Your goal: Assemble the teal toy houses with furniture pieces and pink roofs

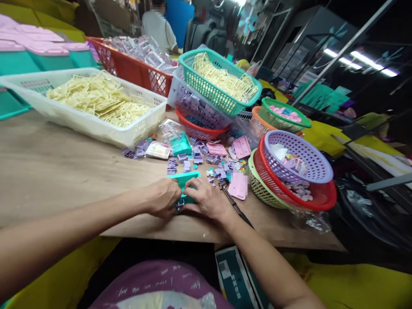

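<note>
Between my two hands a teal plastic case (pixel 182 177) stands near the front of the wooden table, its far edge showing above my fingers. My left hand (pixel 165 198) is closed in a fist at the case's left side, with a small dark piece just under its fingers. My right hand (pixel 206 198) curls over the right side of the case, fingers bent against it. Much of the case is hidden by my fingers. Beyond it lie small purple plastic parts (pixel 186 166) and a pink lid (pixel 237 185). A hammer (pixel 233 201) rests right of my right hand.
A white basket of pale yellow frames (pixel 124 135) stands at the left. A teal basket (pixel 222 96) is stacked at the back, before a red crate (pixel 135 64). Purple and red bowl-shaped baskets (pixel 326 195) sit at the right edge. A person (pixel 159 25) is in the background.
</note>
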Tool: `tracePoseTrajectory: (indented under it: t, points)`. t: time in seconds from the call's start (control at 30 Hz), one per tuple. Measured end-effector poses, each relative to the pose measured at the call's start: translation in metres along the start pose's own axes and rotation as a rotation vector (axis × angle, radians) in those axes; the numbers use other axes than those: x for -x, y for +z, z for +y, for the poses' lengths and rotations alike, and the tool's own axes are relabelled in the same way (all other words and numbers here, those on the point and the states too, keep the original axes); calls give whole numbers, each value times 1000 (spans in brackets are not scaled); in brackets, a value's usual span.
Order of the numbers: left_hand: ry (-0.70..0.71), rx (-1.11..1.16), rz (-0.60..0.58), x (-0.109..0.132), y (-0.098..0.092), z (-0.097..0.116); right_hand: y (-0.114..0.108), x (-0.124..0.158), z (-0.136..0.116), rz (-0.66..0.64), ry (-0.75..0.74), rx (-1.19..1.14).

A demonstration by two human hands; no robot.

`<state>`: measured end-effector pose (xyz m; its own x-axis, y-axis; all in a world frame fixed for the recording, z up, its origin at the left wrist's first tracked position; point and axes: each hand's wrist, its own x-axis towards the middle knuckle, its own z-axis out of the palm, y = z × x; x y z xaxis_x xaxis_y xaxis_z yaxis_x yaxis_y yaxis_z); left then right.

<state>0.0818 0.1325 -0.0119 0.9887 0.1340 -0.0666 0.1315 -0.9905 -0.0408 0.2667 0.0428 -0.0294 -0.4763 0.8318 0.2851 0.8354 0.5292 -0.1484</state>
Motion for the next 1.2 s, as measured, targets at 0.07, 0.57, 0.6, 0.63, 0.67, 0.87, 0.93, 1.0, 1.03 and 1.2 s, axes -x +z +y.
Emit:
tracePoseTrajectory:
  t: [0.07, 0.57, 0.6, 0.63, 0.67, 0.87, 0.93, 1.0, 1.03, 1.2]
  points:
    - [-27, 19, -12, -1, -2, -1, 1, -3, 0, -13, 4, 52]
    - [-121, 173, -202, 23, -15, 21, 11, 36, -1, 445, 371, -223]
    - [-121, 186, -197, 20, -14, 21, 12, 37, 9, 452, 470, -151]
    - [-119, 192, -185, 17, -14, 20, 12, 36, 20, 425, 561, -74]
    - [-115, 195, -168, 12, -13, 19, 11, 33, 32, 372, 637, 0]
    - [-85, 255, -151, -5, -20, 8, -9, -10, 84, -158, 761, 265]
    - [-132, 384, -157, -5, -27, 4, -14, -25, 97, -266, 777, 238]
    - [-207, 637, -184, -3, -32, -3, -16, -36, 105, -322, 791, 213]
    - [-242, 788, -201, -1, -34, -6, -18, -40, 107, -338, 787, 208]
    - [-308, 1398, -248, 11, -27, -17, -25, -26, 78, -170, 644, 232]
